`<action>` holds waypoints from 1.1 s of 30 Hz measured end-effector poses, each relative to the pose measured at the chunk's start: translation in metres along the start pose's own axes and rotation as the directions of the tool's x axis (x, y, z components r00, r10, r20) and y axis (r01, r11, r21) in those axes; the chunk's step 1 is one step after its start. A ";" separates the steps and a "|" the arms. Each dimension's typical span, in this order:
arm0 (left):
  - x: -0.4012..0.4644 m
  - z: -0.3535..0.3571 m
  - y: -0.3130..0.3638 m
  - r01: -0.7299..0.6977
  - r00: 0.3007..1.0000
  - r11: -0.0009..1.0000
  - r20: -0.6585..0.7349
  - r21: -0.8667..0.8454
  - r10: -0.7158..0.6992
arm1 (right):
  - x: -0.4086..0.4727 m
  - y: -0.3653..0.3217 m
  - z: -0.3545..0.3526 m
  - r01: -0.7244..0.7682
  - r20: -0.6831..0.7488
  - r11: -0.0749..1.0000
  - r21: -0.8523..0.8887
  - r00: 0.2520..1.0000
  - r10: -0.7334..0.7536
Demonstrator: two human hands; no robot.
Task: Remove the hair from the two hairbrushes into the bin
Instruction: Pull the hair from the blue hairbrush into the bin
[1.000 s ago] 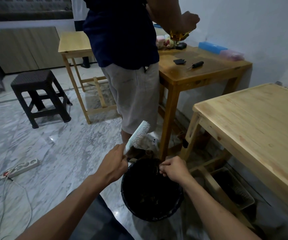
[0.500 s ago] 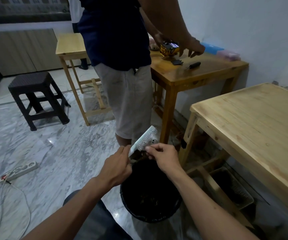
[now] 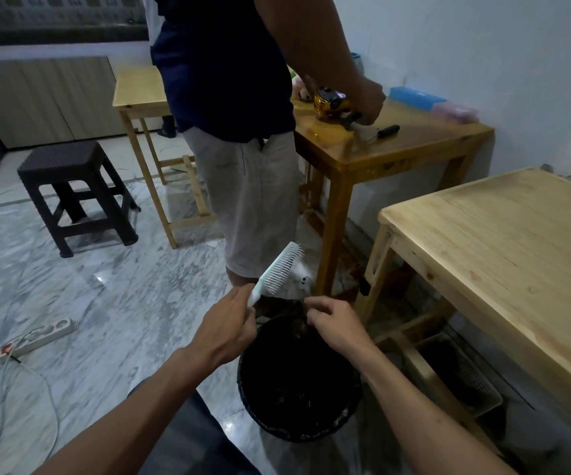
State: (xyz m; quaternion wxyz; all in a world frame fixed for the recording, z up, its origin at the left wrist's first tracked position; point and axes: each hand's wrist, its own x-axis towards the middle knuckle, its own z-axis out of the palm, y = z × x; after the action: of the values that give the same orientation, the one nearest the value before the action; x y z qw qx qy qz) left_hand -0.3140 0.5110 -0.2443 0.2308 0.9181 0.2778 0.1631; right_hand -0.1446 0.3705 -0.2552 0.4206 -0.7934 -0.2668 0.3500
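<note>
left hand (image 3: 227, 325) is extended forward, fingers wrapped closed around the handle of the white hairbrush (image 3: 277, 270), which angles up and to the right with its bristles facing right and down. right hand (image 3: 333, 323) is extended alongside, knuckles up, fingertips pinched together on a dark clump of hair (image 3: 282, 310) that spans from the base of the brush head to the pinch. both hands sit above the far rim of the black bin (image 3: 299, 382), which stands on the marble floor (image 3: 88, 303) and holds dark matter inside; only one brush is seen. the bin is lined with a black bag. to the right, the near corner of a pale wooden table (image 3: 503, 255) stands close beside the bin, with a mesh basket (image 3: 462, 375) under it. directly beyond the bin a standing person (image 3: 243, 132) in dark top and light shorts is close to the brush tip, working at a darker wooden table (image 3: 390, 145). open floor lies to the left, with a power strip (image 3: 42, 337) and cable on it and a dark stool (image 3: 75, 190) well apart.
</note>
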 end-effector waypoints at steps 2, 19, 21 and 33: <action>-0.002 0.002 0.002 -0.007 1.000 1.000 0.006 -0.009 0.008 | 0.001 -0.007 0.002 0.025 -0.046 1.000 0.018 0.999 -0.025; -0.005 -0.003 0.015 -0.020 0.998 0.997 0.064 -0.072 0.025 | 0.015 -0.054 -0.016 0.101 -0.254 0.845 0.526 0.966 0.043; 0.001 -0.008 0.020 -0.038 0.998 0.996 0.050 -0.081 0.042 | 0.016 -0.071 -0.031 0.160 -0.309 0.852 0.498 0.951 0.003; 0.119 -0.003 0.184 -0.425 0.884 0.901 -0.252 -0.083 0.394 | -0.012 -0.135 -0.228 0.416 -0.586 0.880 0.229 0.781 -0.217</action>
State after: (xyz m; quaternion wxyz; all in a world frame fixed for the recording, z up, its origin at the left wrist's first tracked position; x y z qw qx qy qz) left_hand -0.1409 0.4456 -0.1268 0.2192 0.9133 0.0904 0.3312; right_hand 0.0087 0.3202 -0.0445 0.6647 -0.7155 -0.2018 0.0744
